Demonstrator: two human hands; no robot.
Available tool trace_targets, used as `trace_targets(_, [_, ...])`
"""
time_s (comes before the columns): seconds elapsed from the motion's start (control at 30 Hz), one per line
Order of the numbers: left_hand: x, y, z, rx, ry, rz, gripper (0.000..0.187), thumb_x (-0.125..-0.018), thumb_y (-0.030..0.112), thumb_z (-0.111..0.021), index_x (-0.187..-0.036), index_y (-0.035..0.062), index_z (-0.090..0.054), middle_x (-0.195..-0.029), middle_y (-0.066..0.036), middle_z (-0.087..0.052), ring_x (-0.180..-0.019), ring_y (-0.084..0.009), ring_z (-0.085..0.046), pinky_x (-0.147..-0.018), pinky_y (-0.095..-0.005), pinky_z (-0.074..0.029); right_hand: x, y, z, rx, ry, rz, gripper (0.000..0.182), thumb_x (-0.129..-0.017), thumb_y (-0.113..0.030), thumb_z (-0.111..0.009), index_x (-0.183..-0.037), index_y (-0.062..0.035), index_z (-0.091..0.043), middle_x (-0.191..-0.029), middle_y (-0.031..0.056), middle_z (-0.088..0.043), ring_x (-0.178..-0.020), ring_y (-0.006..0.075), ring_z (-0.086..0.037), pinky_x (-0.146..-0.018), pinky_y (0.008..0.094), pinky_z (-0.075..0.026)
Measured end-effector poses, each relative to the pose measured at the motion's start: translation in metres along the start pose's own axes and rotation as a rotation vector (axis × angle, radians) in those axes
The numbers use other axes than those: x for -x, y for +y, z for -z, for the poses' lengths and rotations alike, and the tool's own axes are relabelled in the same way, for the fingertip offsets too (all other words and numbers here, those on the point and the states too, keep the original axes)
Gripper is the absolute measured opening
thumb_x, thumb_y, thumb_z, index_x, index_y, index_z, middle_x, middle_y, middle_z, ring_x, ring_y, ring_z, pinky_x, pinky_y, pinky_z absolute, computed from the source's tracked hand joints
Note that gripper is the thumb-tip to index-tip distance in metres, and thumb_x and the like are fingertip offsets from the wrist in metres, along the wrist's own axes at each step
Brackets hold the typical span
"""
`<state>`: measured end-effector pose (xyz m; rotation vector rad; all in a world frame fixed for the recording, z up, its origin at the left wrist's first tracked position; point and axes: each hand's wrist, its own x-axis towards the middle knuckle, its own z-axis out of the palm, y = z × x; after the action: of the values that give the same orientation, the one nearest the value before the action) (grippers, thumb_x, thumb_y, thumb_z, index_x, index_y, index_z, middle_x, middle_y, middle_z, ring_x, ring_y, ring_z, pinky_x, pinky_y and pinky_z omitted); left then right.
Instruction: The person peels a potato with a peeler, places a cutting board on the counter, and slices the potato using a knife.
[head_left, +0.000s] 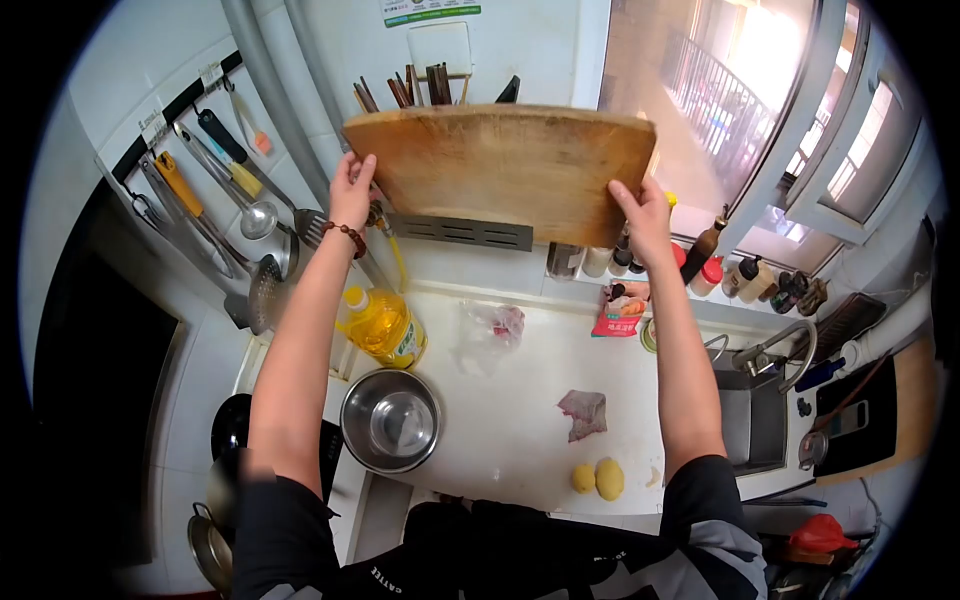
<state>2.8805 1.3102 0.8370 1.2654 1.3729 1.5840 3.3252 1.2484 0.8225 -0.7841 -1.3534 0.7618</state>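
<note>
Board [505, 170] held up off the bench [500, 410], far side, against the wall. Long axis runs left-right. Left hand [352, 190] clamped on left edge, right hand [645, 215] on lower right edge; both equally near, one per end.

The wooden cutting board [505, 170] hides the lower ends of the chopsticks [400, 92] behind it; the red packet's [618, 318] print is too small to read

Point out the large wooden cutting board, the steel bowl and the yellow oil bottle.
Large wooden cutting board [500, 165], head view, middle of its face.
Round steel bowl [360, 425], head view, left rim.
Yellow oil bottle [380, 328], head view, body.
</note>
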Motion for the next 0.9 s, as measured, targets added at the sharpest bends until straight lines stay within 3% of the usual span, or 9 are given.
trace_targets(0.1, [0.019, 0.035, -0.001, 0.085, 0.020, -0.218, 0.042, -0.103, 0.033, -0.070, -0.137, 0.0100, -0.058, -0.122, 0.002, -0.068, -0.107, -0.0077, -0.062, -0.086, -0.0283, -0.051, 0.004, -0.030, 0.014, 0.042, 0.056, 0.068, 0.038, -0.100, -0.013, -0.073, -0.132, 0.0027, -0.061, -0.123, 0.0089, -0.072, -0.111, 0.0140, -0.066, -0.099, 0.0303, -0.050])
trace_targets(0.17, [0.047, 0.066, -0.001, 0.166, -0.002, -0.313, 0.042, -0.103, 0.032, -0.070, -0.137, 0.0096, -0.058, -0.122, 0.001, -0.068, -0.109, -0.0078, -0.061, -0.087, -0.0273, -0.050, 0.016, -0.049, 0.028, 0.056, 0.097, 0.172, 0.037, -0.100, -0.013, -0.072, -0.132, 0.0028, -0.062, -0.123, 0.0090, -0.072, -0.111, 0.0141, -0.066, -0.099, 0.0308, -0.051])
trace_targets(0.3, [0.136, 0.089, 0.004, 0.045, -0.028, -0.183, 0.040, -0.106, 0.028, -0.066, -0.139, 0.0087, -0.057, -0.125, 0.000, -0.067, -0.113, -0.0078, -0.061, -0.093, -0.0293, -0.051, 0.101, -0.065, 0.044, -0.002, 0.196, 0.022, 0.033, -0.103, -0.014, -0.068, -0.131, 0.0032, -0.061, -0.123, 0.0086, -0.071, -0.111, 0.0145, -0.065, -0.101, 0.0301, -0.049])
trace_targets(0.4, [0.184, 0.012, 0.024, -0.098, -0.156, -0.050, 0.033, -0.105, 0.025, -0.067, -0.132, 0.0071, -0.062, -0.116, 0.003, -0.066, -0.101, -0.0068, -0.062, -0.080, -0.0231, -0.050, 0.199, -0.029, 0.044, 0.071, 0.237, -0.185, 0.033, -0.103, -0.017, -0.067, -0.130, 0.0033, -0.062, -0.122, 0.0082, -0.071, -0.111, 0.0142, -0.064, -0.100, 0.0307, -0.049])
trace_targets(0.5, [0.238, -0.092, 0.038, -0.179, -0.179, 0.126, 0.028, -0.102, 0.020, -0.070, -0.121, 0.0025, -0.062, -0.093, 0.006, -0.045, -0.084, -0.0037, -0.050, -0.075, -0.0207, -0.044, 0.309, 0.019, 0.036, 0.050, 0.263, -0.465, 0.032, -0.103, -0.015, -0.068, -0.129, 0.0031, -0.063, -0.119, 0.0081, -0.072, -0.107, 0.0142, -0.065, -0.098, 0.0309, -0.050])
trace_targets(0.57, [0.278, -0.138, 0.049, -0.186, -0.210, 0.179, 0.036, -0.101, 0.014, -0.070, -0.132, -0.0010, -0.061, -0.115, -0.001, -0.066, -0.099, -0.0088, -0.061, -0.089, -0.0254, -0.050, 0.382, 0.047, 0.035, -0.080, 0.341, -0.659, 0.032, -0.104, -0.016, -0.066, -0.129, 0.0035, -0.063, -0.123, 0.0099, -0.072, -0.110, 0.0162, -0.067, -0.100, 0.0323, -0.051])
trace_targets(0.63, [0.308, -0.143, 0.059, -0.205, -0.293, 0.314, 0.041, -0.101, 0.011, -0.069, -0.139, -0.0013, -0.058, -0.130, -0.008, -0.068, -0.110, -0.0129, -0.063, -0.096, -0.0288, -0.050, 0.439, 0.064, 0.032, -0.236, 0.403, -0.743, 0.030, -0.105, -0.014, -0.064, -0.130, 0.0017, -0.062, -0.124, 0.0102, -0.072, -0.111, 0.0171, -0.067, -0.099, 0.0326, -0.052])
trace_targets(0.73, [0.337, -0.136, 0.071, -0.207, -0.380, 0.269, 0.046, -0.102, 0.010, -0.067, -0.145, -0.0006, -0.054, -0.133, -0.010, -0.066, -0.114, -0.0159, -0.064, -0.098, -0.0313, -0.052, 0.493, 0.084, 0.017, -0.410, 0.490, -0.952, 0.031, -0.107, -0.016, -0.062, -0.134, -0.0007, -0.058, -0.126, 0.0092, -0.070, -0.113, 0.0176, -0.067, -0.099, 0.0341, -0.054])
trace_targets(0.9, [0.360, -0.141, 0.102, -0.208, -0.446, 0.282, 0.060, -0.103, 0.004, -0.062, -0.159, 0.0019, -0.037, -0.139, -0.012, -0.063, -0.120, -0.0165, -0.063, -0.101, -0.0308, -0.051, 0.523, 0.133, -0.031, -0.402, 0.426, -1.003, 0.036, -0.108, -0.018, -0.061, -0.139, 0.0002, -0.056, -0.129, 0.0097, -0.068, -0.117, 0.0166, -0.063, -0.101, 0.0314, -0.049])
